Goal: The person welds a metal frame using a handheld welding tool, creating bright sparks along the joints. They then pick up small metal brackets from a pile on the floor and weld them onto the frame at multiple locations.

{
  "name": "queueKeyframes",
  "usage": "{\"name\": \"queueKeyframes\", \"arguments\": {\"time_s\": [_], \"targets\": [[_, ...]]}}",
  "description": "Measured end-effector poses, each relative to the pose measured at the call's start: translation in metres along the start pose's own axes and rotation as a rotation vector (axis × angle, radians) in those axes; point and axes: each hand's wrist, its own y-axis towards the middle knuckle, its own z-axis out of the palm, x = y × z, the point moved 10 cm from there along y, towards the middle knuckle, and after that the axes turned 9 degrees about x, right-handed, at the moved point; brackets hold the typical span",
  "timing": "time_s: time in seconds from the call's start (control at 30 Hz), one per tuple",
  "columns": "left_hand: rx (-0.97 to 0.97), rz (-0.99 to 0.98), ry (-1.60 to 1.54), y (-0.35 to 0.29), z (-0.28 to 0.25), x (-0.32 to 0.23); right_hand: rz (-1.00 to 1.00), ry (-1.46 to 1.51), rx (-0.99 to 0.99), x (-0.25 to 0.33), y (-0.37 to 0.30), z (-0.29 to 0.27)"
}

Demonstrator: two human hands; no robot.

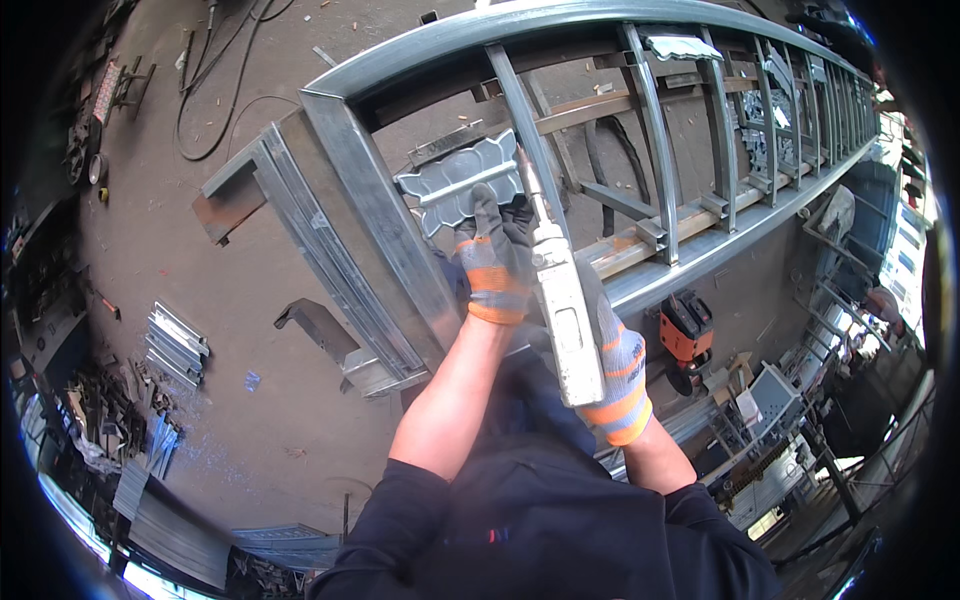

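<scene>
Silver metal gleams on the plate (455, 188) in front of you. It sits in the end gap of the big metal frame (380, 215), between the end beam and the first crossbar (517, 105). Your left hand (493, 265) grips the plate's near edge, with one finger laid on top. I can't see where the thumb is. Your right hand (624, 380) is wrapped around the white tool (568, 320). The tool's thin tip points at the plate's right end, by the crossbar, but I can't tell if it touches.

What could go wrong? If your left hand slips, the plate could tip, slide out of line or fall to the ground. The tip is close to your left fingers, so a wobble of your right hand could poke them, or burn them if the tip gets hot. The tool looks long and thick at the back, so a tired wrist might let the tip drift. The plate's edges may be sharp, and pushing hard could cut your glove.

The plate is pale grey and a bit shiny. Its edges go in and out like waves. A raised line runs along its middle, sloping up toward the right.
</scene>
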Motion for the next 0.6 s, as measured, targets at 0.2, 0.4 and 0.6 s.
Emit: {"name": "queueKeyframes", "arguments": {"time_s": [0.2, 0.4, 0.6], "targets": [[0.068, 0.055, -0.023, -0.003, 0.014, -0.008, 0.023, -0.022, -0.064, -0.008, 0.004, -0.004], [0.060, 0.001, -0.048, -0.009, 0.019, -0.006, 0.067, 0.053, -0.068, -0.009, 0.010, -0.002], [0.121, 0.062, -0.074, -0.008, 0.025, -0.012, 0.012, -0.120, -0.038, -0.004, 0.011, -0.001]]}}
